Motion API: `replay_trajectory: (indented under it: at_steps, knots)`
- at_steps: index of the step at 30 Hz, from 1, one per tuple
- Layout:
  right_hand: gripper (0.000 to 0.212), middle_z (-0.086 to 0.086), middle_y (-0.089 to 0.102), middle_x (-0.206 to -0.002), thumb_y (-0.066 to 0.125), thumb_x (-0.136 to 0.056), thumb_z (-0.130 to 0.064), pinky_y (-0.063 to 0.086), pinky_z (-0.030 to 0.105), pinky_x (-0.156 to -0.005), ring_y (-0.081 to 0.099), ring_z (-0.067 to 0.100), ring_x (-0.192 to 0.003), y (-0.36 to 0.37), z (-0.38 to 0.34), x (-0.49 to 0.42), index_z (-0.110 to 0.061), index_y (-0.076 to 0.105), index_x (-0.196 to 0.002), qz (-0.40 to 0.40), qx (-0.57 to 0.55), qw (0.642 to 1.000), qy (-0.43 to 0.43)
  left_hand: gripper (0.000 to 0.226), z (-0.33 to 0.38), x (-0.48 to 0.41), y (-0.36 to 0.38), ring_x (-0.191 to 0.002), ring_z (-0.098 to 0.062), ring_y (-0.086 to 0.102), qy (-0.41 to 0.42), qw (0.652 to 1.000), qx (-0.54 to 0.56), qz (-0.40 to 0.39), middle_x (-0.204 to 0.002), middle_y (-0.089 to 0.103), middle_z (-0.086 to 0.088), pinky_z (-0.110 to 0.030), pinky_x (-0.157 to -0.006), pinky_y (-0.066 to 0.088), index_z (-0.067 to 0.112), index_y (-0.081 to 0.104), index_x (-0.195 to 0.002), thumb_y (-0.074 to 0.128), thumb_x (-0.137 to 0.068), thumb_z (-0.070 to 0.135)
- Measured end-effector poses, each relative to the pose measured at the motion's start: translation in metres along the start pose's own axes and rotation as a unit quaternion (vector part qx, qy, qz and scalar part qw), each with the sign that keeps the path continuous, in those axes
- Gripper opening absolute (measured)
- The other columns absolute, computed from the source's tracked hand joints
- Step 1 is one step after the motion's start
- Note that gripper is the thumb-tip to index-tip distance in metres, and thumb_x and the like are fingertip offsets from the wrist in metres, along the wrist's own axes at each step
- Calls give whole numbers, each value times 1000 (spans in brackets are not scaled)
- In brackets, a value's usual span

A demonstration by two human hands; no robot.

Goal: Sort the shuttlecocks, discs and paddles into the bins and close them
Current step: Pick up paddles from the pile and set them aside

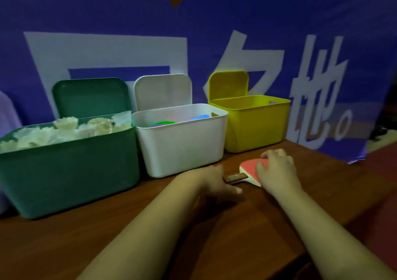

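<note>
Banner [214, 32]: one blue sheet with large white characters, hanging behind the bench along its far side.
Bench [150, 247]: one brown wooden top; bare wood lies near, and its right edge runs diagonally just beside the right forearm.
Bins: three in a far row, all lids raised; green bin [71, 172] left, white bin [182, 146] middle, yellow bin [255, 125] right, close together.
Shuttlecocks [64, 129]: a white heap, too many to count, filling the green bin to its rim.
Right hand [277, 168]: lies over the paddle blade, fingers bent round its far edge, thumb on the red face.
Left hand [217, 183]: at the handle's end, thumb stretched out; I cannot tell whether it grips.
Paddle [250, 168]: one, flat on the bench, near the white and yellow bins.
Discs [171, 121]: green, blue and red ones in the white bin; number unclear.
</note>
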State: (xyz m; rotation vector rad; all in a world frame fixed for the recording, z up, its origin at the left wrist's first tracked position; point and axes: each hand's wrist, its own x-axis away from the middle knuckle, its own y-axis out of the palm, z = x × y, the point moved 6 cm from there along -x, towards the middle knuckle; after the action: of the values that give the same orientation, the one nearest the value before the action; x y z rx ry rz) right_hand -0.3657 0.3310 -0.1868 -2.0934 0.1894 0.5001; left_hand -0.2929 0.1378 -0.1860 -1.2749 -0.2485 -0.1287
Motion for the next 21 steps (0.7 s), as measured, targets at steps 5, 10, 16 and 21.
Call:
replay_trajectory:
  at_steps: [5,10,16,21]
  knots:
    - [67,18,46,-146,55,-100,-51,39,49,-114,42,42,-136,21,58,4,-6,46,-148,-72,39,985,149,48,23,-44,31,-121,-32,47,24,981,-47,189,-131,52,-9,-47,-98,47,19,62,-127,56,-101,58]
    - [70,19,50,-150,55,-101,-47,36,51,-116,40,42,-141,18,54,2,-4,39,-153,-47,-39,983,174,26,18,-43,33,-93,-22,56,36,955,48,290,-112,50,-2,-42,-79,51,19,56,-112,52,-107,44]
    - [75,13,51,-152,63,-101,-38,57,50,-101,62,36,-126,-1,46,12,-21,25,-164,19,-327,924,197,20,19,-21,21,-78,-8,53,74,912,186,358,-111,48,3,-27,-65,44,20,58,-118,54,-107,37]
    - [63,9,68,-116,66,-104,-23,57,32,-49,78,24,-66,-16,33,-8,-25,34,-158,43,-512,832,208,22,34,-23,8,-95,-12,53,102,868,268,405,-113,53,1,-24,-77,38,15,60,-120,60,-105,30]
